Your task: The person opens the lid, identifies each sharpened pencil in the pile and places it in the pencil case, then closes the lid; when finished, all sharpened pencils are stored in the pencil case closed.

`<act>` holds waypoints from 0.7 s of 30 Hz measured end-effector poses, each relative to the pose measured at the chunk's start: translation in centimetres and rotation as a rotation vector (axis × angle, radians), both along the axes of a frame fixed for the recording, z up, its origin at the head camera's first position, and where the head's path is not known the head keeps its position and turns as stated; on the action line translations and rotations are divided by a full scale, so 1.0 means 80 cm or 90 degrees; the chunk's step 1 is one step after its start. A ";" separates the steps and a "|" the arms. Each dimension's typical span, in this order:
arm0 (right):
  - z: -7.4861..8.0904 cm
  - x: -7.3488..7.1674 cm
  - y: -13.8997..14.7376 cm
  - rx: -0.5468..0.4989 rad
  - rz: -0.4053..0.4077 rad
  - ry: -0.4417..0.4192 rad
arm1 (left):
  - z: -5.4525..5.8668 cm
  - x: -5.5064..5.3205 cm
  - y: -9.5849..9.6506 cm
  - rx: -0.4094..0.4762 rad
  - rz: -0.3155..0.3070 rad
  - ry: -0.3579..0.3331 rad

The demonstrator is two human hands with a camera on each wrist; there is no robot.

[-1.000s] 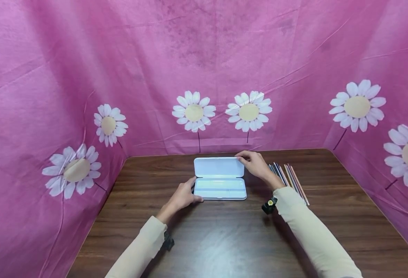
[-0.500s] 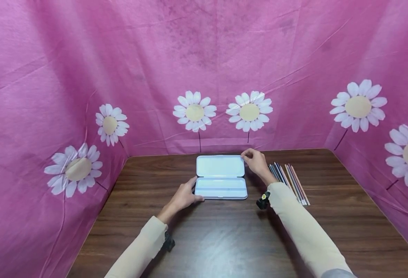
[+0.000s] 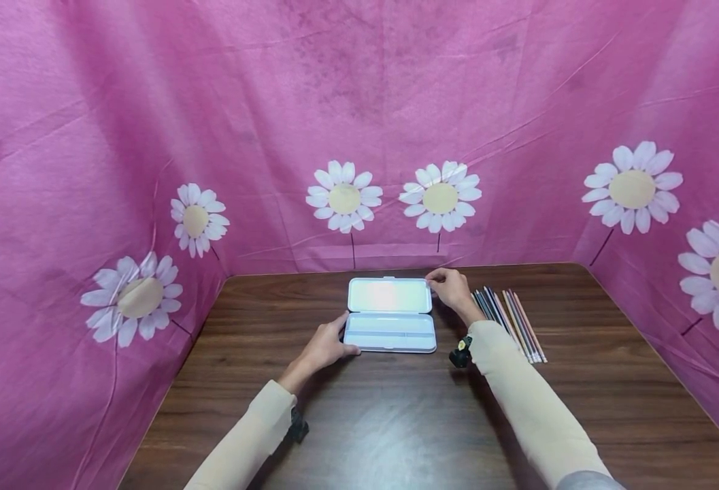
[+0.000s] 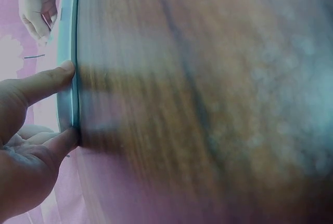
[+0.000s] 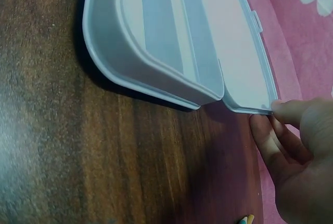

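A white pencil case (image 3: 390, 325) lies on the table with its lid (image 3: 390, 295) swung back on the far side. Dividers split its inside into compartments, and no pencils show in them. My left hand (image 3: 324, 345) grips the left end of the base, thumb at the front corner; the left wrist view has thumb and fingers on the case's side wall (image 4: 66, 26). At the lid's right outer corner, my right hand (image 3: 453, 288) pinches the edge between thumb and fingers. The right wrist view shows that pinch on the lid (image 5: 231, 42) close up, with a small clasp tab on the far edge.
Several pencils (image 3: 509, 323) lie side by side on the brown wooden table (image 3: 371, 422), right of the case and partly behind the right forearm. A pink cloth (image 3: 273, 136) with daisies hangs behind the table and along both sides.
The lid has tilted further back, and my right hand has shifted slightly right along with its corner. My left hand keeps its hold on the base.
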State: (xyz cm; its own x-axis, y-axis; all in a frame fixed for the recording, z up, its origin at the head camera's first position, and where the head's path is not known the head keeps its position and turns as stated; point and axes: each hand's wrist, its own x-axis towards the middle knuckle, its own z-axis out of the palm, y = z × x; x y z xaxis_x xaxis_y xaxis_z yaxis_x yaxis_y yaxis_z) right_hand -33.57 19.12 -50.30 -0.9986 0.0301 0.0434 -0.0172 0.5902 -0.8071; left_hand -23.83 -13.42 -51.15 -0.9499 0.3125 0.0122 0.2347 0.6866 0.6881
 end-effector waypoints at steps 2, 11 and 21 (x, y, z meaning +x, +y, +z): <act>0.000 0.000 0.000 -0.001 -0.001 -0.002 | 0.000 0.000 0.000 0.000 0.000 0.001; 0.015 0.005 0.006 -0.012 0.027 0.023 | 0.002 0.002 0.001 -0.008 0.003 0.004; 0.048 0.029 0.066 0.046 0.064 0.079 | 0.002 0.004 0.008 -0.037 0.019 0.012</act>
State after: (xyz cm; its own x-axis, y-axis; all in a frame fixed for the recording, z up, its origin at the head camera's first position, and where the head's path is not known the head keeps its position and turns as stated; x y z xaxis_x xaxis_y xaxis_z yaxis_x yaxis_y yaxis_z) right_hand -31.26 24.39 -46.48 -0.9832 -0.0777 0.1650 -0.1763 0.6363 -0.7510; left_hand -23.51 -12.78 -50.97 -0.9587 0.2840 0.0124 0.2252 0.7320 0.6430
